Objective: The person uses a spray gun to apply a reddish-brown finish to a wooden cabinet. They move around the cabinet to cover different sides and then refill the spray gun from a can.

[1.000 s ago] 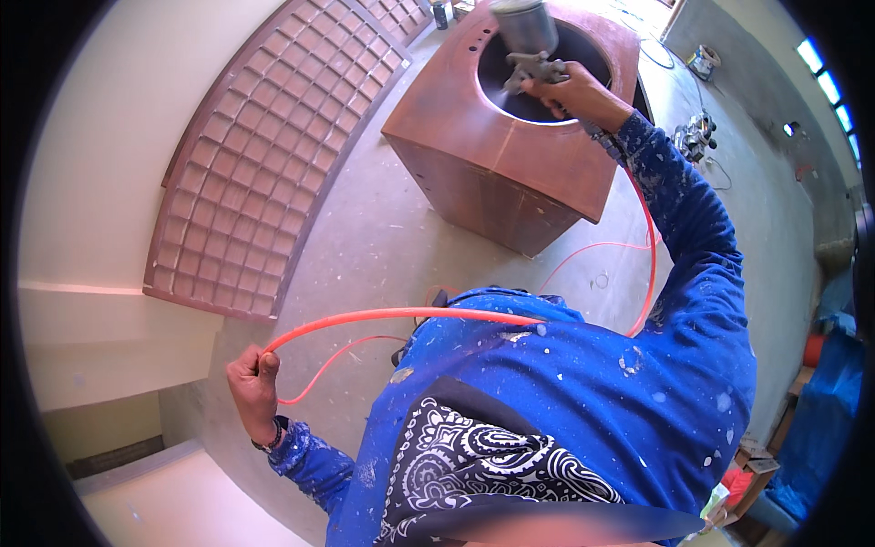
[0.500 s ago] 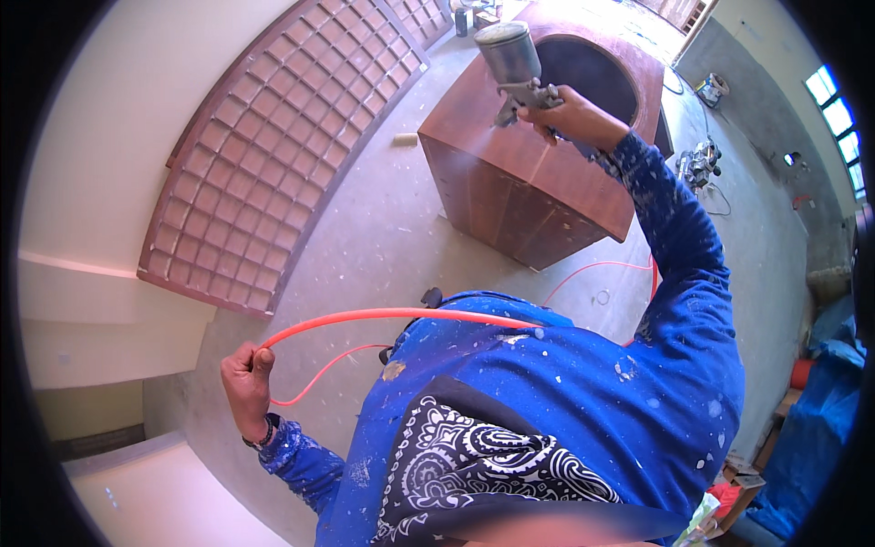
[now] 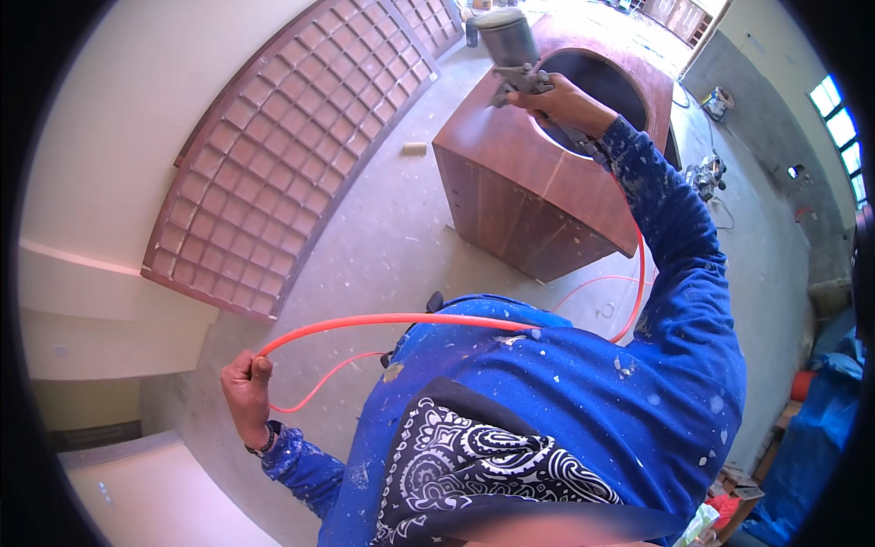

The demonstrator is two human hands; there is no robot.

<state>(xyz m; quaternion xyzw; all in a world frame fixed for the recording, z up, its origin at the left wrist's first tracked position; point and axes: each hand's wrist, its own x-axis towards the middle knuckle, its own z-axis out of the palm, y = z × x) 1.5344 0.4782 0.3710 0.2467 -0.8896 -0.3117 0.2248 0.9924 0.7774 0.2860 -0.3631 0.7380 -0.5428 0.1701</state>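
1. The right hand (image 3: 567, 105) grips the spray gun (image 3: 510, 47) over the brown box (image 3: 510, 164), near its round opening (image 3: 597, 87).
2. The left hand (image 3: 246, 387) is closed around the orange hose (image 3: 401, 319), near the person's waist.
3. A latticed panel (image 3: 273, 173) stands left of the box.

We observe a large reddish-brown wooden grid panel (image 3: 292, 155) leaning against a smooth cream wall (image 3: 100, 137), with a second, partly visible reddish-brown grid panel (image 3: 427, 20) beyond its upper end. On the speckled grey concrete floor (image 3: 365, 246) we record a small tan cylinder (image 3: 415, 149) lying near the large panel and a dark upright canister (image 3: 471, 33) farther back. Along the right side we find a whitish round bucket (image 3: 718, 103), a grey metal machine (image 3: 705, 175), a bright window with dark bars (image 3: 840, 128) and crumpled blue plastic sheeting (image 3: 807, 456).
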